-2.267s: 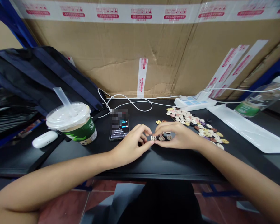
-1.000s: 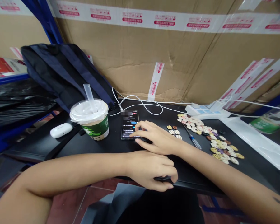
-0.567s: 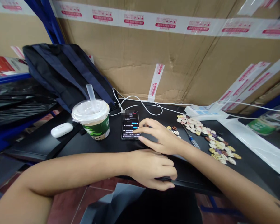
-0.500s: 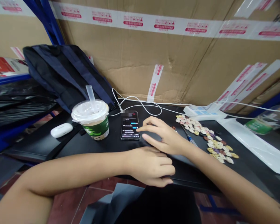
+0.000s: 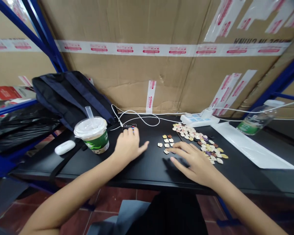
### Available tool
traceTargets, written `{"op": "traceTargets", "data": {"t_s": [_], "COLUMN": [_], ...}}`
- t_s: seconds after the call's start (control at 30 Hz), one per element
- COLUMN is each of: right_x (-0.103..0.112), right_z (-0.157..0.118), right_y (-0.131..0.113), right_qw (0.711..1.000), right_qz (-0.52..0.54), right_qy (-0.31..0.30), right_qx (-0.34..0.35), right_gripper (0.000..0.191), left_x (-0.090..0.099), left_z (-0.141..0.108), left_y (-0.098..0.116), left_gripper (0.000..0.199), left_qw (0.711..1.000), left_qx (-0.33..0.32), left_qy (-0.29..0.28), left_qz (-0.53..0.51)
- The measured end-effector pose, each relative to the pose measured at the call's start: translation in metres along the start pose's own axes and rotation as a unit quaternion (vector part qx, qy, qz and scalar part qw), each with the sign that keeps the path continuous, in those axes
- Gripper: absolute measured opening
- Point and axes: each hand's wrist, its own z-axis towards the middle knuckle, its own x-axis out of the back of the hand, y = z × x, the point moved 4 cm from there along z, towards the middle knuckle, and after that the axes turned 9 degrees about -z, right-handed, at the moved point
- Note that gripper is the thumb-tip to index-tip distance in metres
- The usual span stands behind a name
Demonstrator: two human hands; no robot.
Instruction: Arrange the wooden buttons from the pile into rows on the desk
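Observation:
My left hand lies over the lower part of a dark phone, hiding most of it; its thumb sticks out to the right and it grips nothing. Stretched over the table, my right hand has its fingers apart. Its index fingertip is at a small cream button-like piece, seemingly touching it. Just beyond, similar pale, yellow and brown pieces lie in short rows, some partly hidden by the fingers. A loose spread of such pieces extends behind and right of this hand.
Left of the phone stand a lidded drink cup with a straw and a white earbud case. A backpack leans behind. A power strip, white cable, white sheet and plastic bottle lie toward the back right.
My left hand has moved from near the table edge up over the phone. My right hand has left the phone and moved right and down to the small pieces. The view has shifted.

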Motion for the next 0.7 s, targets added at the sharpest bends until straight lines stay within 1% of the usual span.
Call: {"op": "traceTargets", "data": {"t_s": [0.03,0.1,0.13,0.17,0.27,0.33,0.37,0.43,0.5,0.57,0.63,0.7], "right_x": [0.0,0.002,0.003,0.004,0.009,0.011,0.013,0.015,0.016,0.018,0.021,0.021], "right_z": [-0.006,-0.016,-0.02,-0.022,-0.025,-0.026,-0.028,-0.033,-0.043,-0.057,-0.07,-0.079], "right_y": [-0.001,-0.004,-0.005,-0.006,-0.008,-0.011,-0.014,-0.02,-0.029,-0.038,-0.047,-0.055], "right_qw": [1.0,1.0,1.0,1.0,0.998,0.996,0.995,0.992,0.99,0.986,0.982,0.976], "right_qz": [-0.005,-0.008,-0.003,0.004,0.035,0.058,0.068,0.088,0.111,0.138,0.166,0.194], "right_qy": [0.001,0.006,0.01,0.015,0.034,0.05,0.057,0.066,0.068,0.069,0.068,0.061], "right_qx": [0.0,-0.003,-0.006,-0.013,-0.036,-0.046,-0.051,-0.057,-0.061,-0.063,-0.066,-0.074], "right_gripper": [0.028,0.028,0.028,0.028,0.029,0.03,0.03,0.029,0.029,0.03,0.031,0.032], "left_x": [0.0,-0.002,-0.005,-0.008,-0.014,-0.015,-0.014,-0.012,-0.009,-0.005,0.0,0.006], "left_z": [0.004,0.012,0.016,0.02,0.032,0.036,0.037,0.034,0.028,0.018,0.005,-0.01], "left_y": [-0.008,-0.02,-0.024,-0.026,-0.028,-0.029,-0.029,-0.029,-0.029,-0.029,-0.027,-0.024], "left_gripper": [0.078,0.09,0.095,0.096,0.094,0.085,0.085,0.091,0.101,0.106,0.105,0.1], "left_qw": [0.998,0.987,0.981,0.977,0.969,0.966,0.965,0.963,0.962,0.961,0.963,0.964], "left_qx": [0.067,0.152,0.175,0.184,0.186,0.192,0.194,0.193,0.19,0.181,0.166,0.149], "left_qy": [-0.014,-0.056,-0.081,-0.109,-0.162,-0.17,-0.175,-0.184,-0.193,-0.197,-0.197,-0.197], "left_qz": [0.013,0.025,0.02,0.01,-0.021,-0.022,-0.024,-0.034,-0.047,-0.063,-0.08,-0.102]}}
